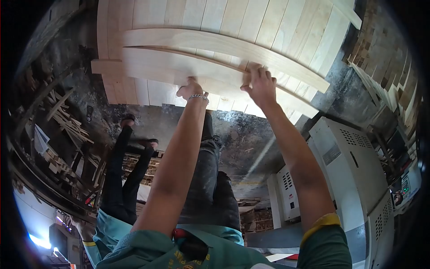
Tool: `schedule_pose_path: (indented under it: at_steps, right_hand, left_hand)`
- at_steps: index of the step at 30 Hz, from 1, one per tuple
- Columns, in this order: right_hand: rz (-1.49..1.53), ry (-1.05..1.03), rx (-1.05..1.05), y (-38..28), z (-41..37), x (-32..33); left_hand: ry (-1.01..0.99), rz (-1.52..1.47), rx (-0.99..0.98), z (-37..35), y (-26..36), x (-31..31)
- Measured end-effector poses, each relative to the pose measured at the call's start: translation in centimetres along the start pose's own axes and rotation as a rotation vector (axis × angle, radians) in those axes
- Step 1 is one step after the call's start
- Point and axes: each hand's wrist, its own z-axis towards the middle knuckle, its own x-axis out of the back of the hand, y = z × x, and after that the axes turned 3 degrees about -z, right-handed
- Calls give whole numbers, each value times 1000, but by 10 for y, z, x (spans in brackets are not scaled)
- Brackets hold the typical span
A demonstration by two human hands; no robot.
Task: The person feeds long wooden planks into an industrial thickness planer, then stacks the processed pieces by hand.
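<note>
A long pale wooden board (156, 62) lies across a row of planks (224, 20), in front of me. My left hand (192, 88), with a chain bracelet at the wrist, holds the board near its middle on the side closest to me; its fingertips are partly hidden. Farther right, my right hand (260, 85) grips the same board, with bent fingers at the far edge and the thumb on its face. Just beyond lies a second, curved wooden strip (233, 44), which neither hand touches.
A short board end (106, 67) sticks out at the left. Grey metal cabinets (345, 152) stand at my right. Wood scraps (67, 116) are piled on the left, and more stacked pieces (385, 67) at the far right. Another person's legs (123, 179) show at left.
</note>
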Motion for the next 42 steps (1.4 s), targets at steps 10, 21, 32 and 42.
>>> schedule_pose_path:
  at_steps: [10,21,32,42]
  right_hand:
    - [89,62,67,-29,-35,-32]
    - [-16,387,2,28,37,38]
    - [116,313,21,-7,10,13]
    - [356,120,179,-40,12,-2]
  left_hand:
    - [34,120,-120,19,-18,0]
    - [101,435,-251,-15,-2,-3]
    - [-646,-143,-375,-3,-60,41]
    - [-719,-250,-191,0,-63,41]
